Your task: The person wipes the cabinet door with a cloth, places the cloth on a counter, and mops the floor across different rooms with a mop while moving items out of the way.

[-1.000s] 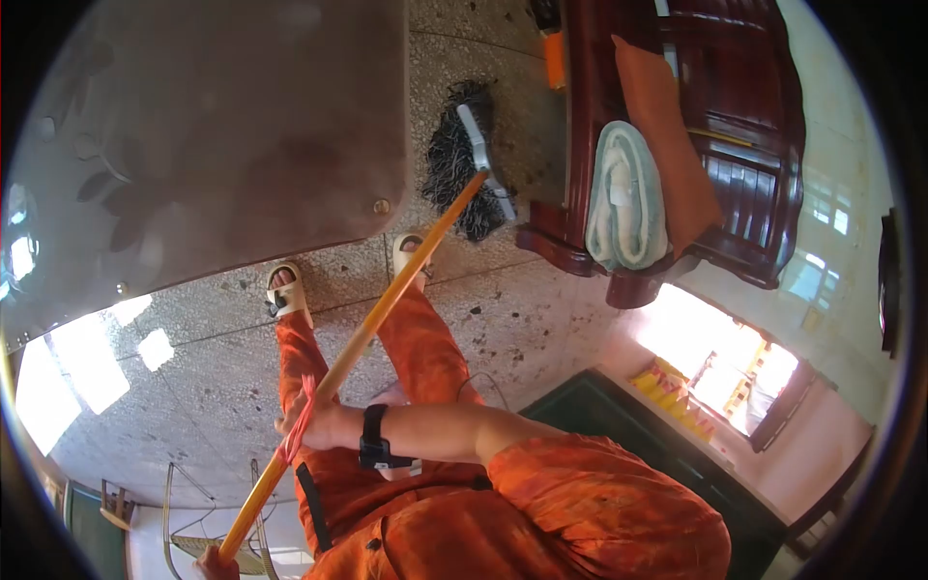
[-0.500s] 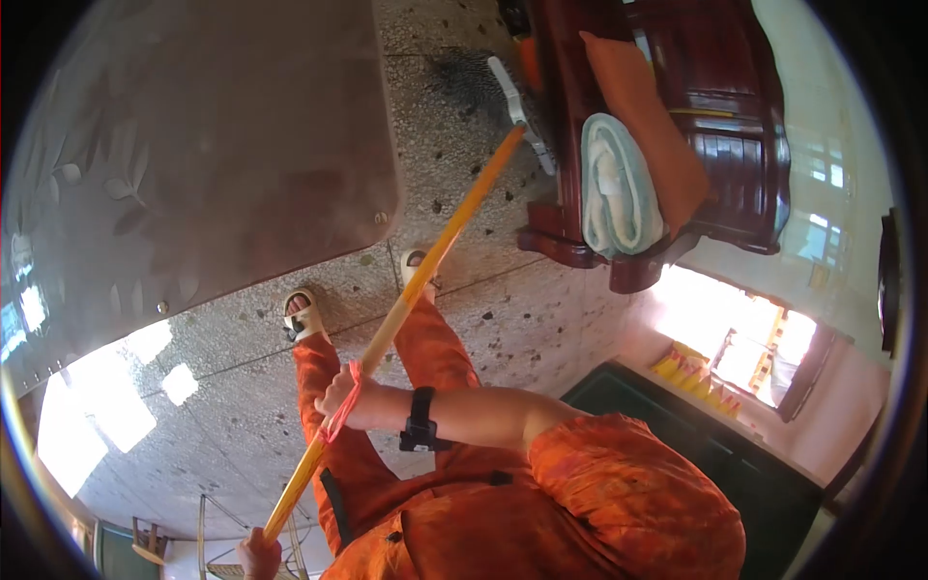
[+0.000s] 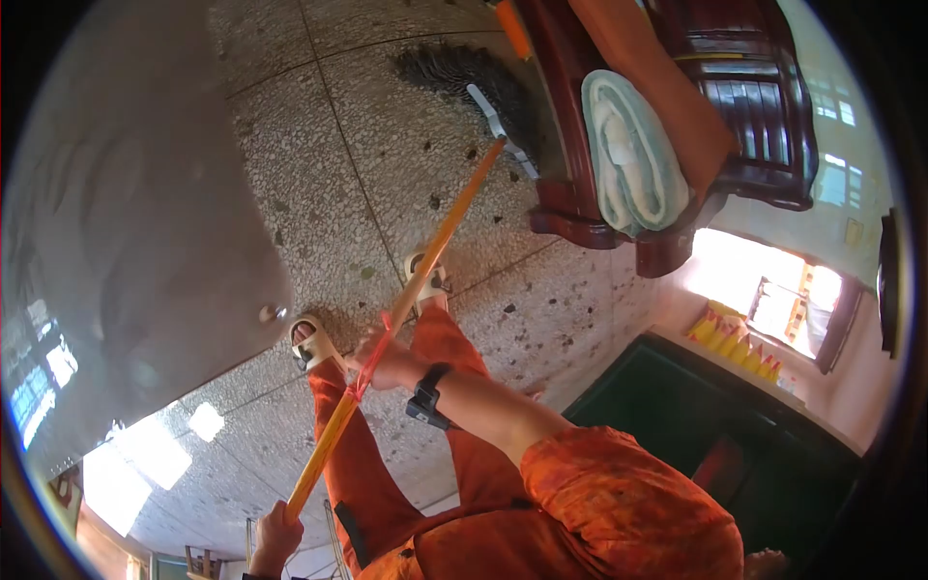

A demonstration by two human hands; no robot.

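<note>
I hold a broom with a long wooden handle [image 3: 425,278], which runs diagonally across the view. My right hand [image 3: 379,358], with a black band on its wrist, is wrapped round the middle of the handle beside a pink string [image 3: 375,356] tied there. My left hand [image 3: 277,532] grips the handle's lower end at the bottom left. At the far end a white clamp [image 3: 488,111] joins the handle to the dark bristles [image 3: 474,77], which lie on the speckled floor next to the wooden bench. Part of the bristles is hidden by the bench.
A dark red wooden bench [image 3: 570,203] carries a rolled pale-green blanket [image 3: 633,159] and an orange-brown cushion [image 3: 667,87]. On the left stands a grey-brown covered table [image 3: 145,193]. A dark green surface [image 3: 667,406] lies at right, below yellow bottles [image 3: 735,348] near a window.
The broom head has swung left and spread out more from the bench onto the floor. Both hands shifted slightly with the handle. The table now sits further left in view.
</note>
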